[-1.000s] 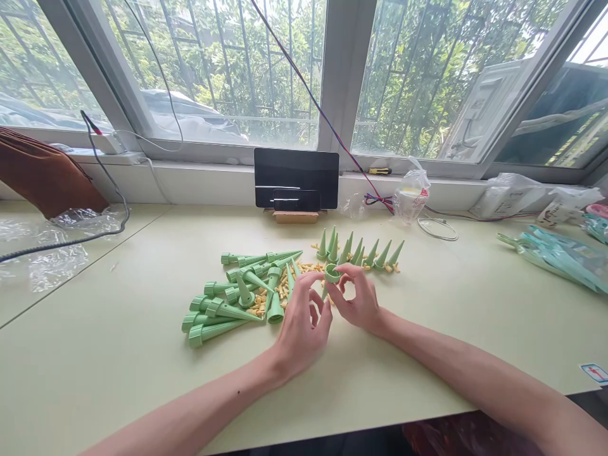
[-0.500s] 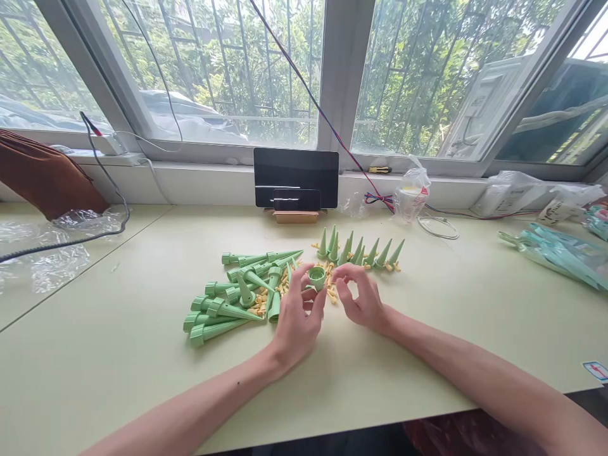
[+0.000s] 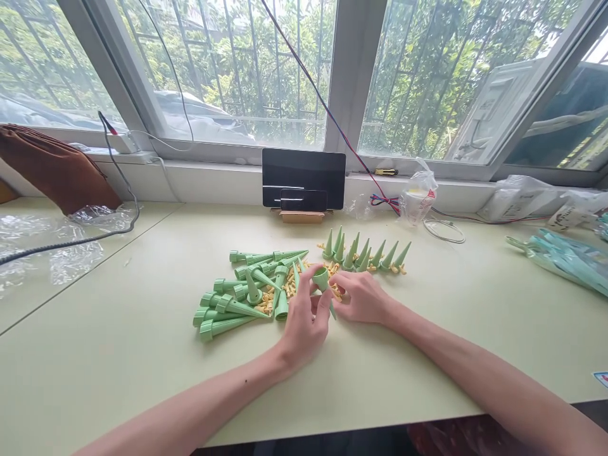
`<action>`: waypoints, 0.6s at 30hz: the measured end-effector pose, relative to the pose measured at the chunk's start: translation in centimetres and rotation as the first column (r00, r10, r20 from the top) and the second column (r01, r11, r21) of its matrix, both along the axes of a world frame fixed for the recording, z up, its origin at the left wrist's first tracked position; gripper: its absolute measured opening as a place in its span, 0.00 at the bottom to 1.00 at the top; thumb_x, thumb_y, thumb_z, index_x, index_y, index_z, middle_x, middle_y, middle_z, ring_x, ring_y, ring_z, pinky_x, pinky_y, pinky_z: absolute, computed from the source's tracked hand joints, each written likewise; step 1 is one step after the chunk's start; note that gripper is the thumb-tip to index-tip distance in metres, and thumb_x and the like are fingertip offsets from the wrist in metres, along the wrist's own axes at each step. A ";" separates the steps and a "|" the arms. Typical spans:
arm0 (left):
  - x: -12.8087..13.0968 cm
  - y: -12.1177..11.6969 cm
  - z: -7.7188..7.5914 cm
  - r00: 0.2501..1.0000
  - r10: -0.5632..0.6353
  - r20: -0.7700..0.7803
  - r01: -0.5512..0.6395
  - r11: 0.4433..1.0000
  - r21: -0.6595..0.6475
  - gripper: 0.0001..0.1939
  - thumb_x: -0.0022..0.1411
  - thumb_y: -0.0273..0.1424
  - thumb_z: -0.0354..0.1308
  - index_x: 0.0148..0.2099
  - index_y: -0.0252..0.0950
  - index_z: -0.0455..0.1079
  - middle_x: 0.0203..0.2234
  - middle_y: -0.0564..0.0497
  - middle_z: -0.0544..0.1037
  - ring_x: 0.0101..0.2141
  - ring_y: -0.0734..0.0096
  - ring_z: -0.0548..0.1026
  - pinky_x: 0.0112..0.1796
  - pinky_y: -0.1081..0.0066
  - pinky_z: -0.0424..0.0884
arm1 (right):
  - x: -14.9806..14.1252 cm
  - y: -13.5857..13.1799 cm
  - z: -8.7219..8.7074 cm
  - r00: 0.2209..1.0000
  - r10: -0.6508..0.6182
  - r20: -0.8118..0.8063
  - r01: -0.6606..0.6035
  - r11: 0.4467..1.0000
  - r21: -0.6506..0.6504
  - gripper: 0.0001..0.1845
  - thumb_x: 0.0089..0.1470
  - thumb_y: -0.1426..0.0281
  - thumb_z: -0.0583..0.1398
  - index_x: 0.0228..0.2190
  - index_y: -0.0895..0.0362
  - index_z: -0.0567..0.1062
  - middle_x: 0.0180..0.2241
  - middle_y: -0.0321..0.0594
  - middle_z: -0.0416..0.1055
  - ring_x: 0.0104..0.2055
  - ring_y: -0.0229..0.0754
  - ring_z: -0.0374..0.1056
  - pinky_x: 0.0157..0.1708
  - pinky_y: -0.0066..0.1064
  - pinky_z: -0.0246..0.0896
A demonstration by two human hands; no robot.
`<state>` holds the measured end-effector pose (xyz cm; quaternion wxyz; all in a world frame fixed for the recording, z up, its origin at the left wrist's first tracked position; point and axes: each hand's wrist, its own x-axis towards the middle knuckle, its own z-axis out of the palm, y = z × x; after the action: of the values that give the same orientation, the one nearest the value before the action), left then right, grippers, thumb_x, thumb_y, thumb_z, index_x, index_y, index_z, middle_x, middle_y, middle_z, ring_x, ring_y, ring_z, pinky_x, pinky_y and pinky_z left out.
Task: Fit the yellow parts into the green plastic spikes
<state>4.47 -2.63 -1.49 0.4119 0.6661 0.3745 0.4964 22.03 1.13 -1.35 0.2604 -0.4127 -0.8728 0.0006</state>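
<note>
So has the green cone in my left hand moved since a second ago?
Yes, the green cone has moved to the left, judged against the black screen standing behind.

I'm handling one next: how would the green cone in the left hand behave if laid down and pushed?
The green cone looks stiff, its rim apparently undented in the left hand. It's probably light for its size, as its open end looks hollow. Its round taper suggests it could roll in a curve.
</note>
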 end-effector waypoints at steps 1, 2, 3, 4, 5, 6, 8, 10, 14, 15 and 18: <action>0.0 0.0 -0.1 1.000 -0.002 -0.006 0.002 1.000 -0.008 0.19 0.71 0.33 0.48 0.62 0.46 0.53 0.27 0.58 0.63 0.18 0.83 0.58 0.18 0.80 0.56 | 0.0 0.0 0.1 1.000 -0.008 0.023 0.008 1.000 -0.015 0.03 0.53 0.70 0.58 0.31 0.56 0.70 0.26 0.35 0.69 0.25 0.36 0.61 0.24 0.27 0.45; 0.0 0.0 -0.2 1.000 -0.002 -0.012 0.002 1.000 -0.015 0.19 0.71 0.33 0.49 0.62 0.46 0.53 0.27 0.58 0.63 0.18 0.84 0.58 0.19 0.80 0.56 | 0.0 0.0 0.1 0.999 -0.012 0.041 0.013 1.000 -0.027 0.02 0.53 0.70 0.58 0.31 0.56 0.69 0.26 0.35 0.68 0.25 0.36 0.61 0.24 0.27 0.45; 0.0 0.0 -0.3 1.000 -0.003 -0.018 0.003 1.000 -0.018 0.20 0.71 0.34 0.49 0.62 0.47 0.53 0.27 0.58 0.62 0.18 0.84 0.58 0.19 0.80 0.55 | 0.1 0.0 0.2 0.999 -0.013 0.052 0.015 0.999 -0.037 0.02 0.54 0.70 0.58 0.30 0.56 0.69 0.26 0.35 0.68 0.26 0.36 0.61 0.24 0.27 0.44; 0.0 0.0 -0.3 1.000 -0.005 -0.023 0.004 1.000 -0.021 0.20 0.71 0.34 0.49 0.62 0.47 0.53 0.27 0.58 0.61 0.18 0.84 0.57 0.19 0.80 0.55 | 0.1 0.0 0.2 0.998 -0.012 0.057 0.015 0.999 -0.044 0.02 0.54 0.71 0.58 0.30 0.56 0.68 0.26 0.35 0.67 0.26 0.36 0.60 0.24 0.27 0.44; 0.0 0.0 -0.3 1.000 -0.004 -0.027 0.004 1.000 -0.021 0.20 0.71 0.34 0.49 0.62 0.47 0.53 0.27 0.58 0.61 0.18 0.84 0.57 0.19 0.79 0.55 | 0.1 0.0 0.2 0.998 -0.010 0.057 0.012 0.999 -0.049 0.02 0.54 0.72 0.57 0.30 0.56 0.67 0.26 0.35 0.67 0.26 0.36 0.60 0.24 0.27 0.44; 0.1 0.0 -0.3 0.999 -0.004 -0.032 0.003 1.000 -0.023 0.20 0.71 0.34 0.49 0.62 0.46 0.53 0.27 0.58 0.61 0.18 0.84 0.58 0.20 0.79 0.56 | 0.1 0.0 0.2 0.998 -0.002 0.055 0.005 0.999 -0.053 0.02 0.54 0.72 0.57 0.30 0.56 0.67 0.27 0.35 0.66 0.26 0.36 0.59 0.24 0.27 0.44; 0.1 -0.1 -0.2 0.999 -0.004 -0.040 0.003 1.000 -0.025 0.19 0.71 0.35 0.49 0.62 0.46 0.53 0.27 0.58 0.61 0.18 0.84 0.58 0.20 0.79 0.56 | 0.1 0.1 0.2 0.999 0.020 0.046 -0.017 0.998 -0.061 0.04 0.55 0.73 0.56 0.29 0.56 0.65 0.27 0.35 0.65 0.26 0.36 0.58 0.24 0.27 0.44; 0.1 -0.3 -0.1 0.999 -0.012 -0.048 0.011 1.000 -0.020 0.19 0.71 0.35 0.49 0.62 0.45 0.53 0.27 0.58 0.61 0.18 0.84 0.58 0.20 0.79 0.56 | 0.1 0.1 0.0 0.999 0.040 0.033 -0.038 0.997 -0.065 0.05 0.56 0.73 0.56 0.28 0.56 0.64 0.26 0.35 0.64 0.25 0.35 0.57 0.24 0.27 0.44; 0.1 -0.4 0.1 0.997 -0.020 -0.071 0.020 1.000 0.002 0.19 0.71 0.34 0.49 0.62 0.44 0.53 0.26 0.59 0.61 0.18 0.83 0.60 0.20 0.79 0.56 | 0.1 0.2 -0.4 0.998 0.056 0.002 -0.056 0.997 -0.059 0.07 0.57 0.73 0.56 0.28 0.56 0.64 0.26 0.34 0.63 0.24 0.35 0.55 0.25 0.27 0.44; 0.1 -0.4 0.1 0.997 -0.019 -0.077 0.019 1.000 0.007 0.19 0.71 0.34 0.49 0.62 0.44 0.53 0.25 0.60 0.61 0.18 0.83 0.60 0.20 0.80 0.56 | 0.1 0.2 -0.5 0.998 0.059 -0.006 -0.060 0.996 -0.061 0.06 0.57 0.74 0.56 0.28 0.56 0.64 0.26 0.34 0.63 0.25 0.36 0.55 0.25 0.27 0.44; 0.1 -0.4 0.0 0.997 -0.024 -0.077 0.026 0.999 0.029 0.19 0.70 0.33 0.49 0.61 0.44 0.53 0.24 0.60 0.59 0.18 0.83 0.60 0.20 0.80 0.57 | 0.1 0.2 -0.6 0.998 0.054 -0.030 -0.056 0.996 -0.075 0.05 0.56 0.75 0.57 0.29 0.56 0.64 0.26 0.34 0.63 0.25 0.36 0.55 0.25 0.27 0.45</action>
<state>4.55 -3.04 -1.50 0.3935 0.6953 0.3742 0.4708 22.10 1.30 -1.90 0.2569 -0.3979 -0.8795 0.0465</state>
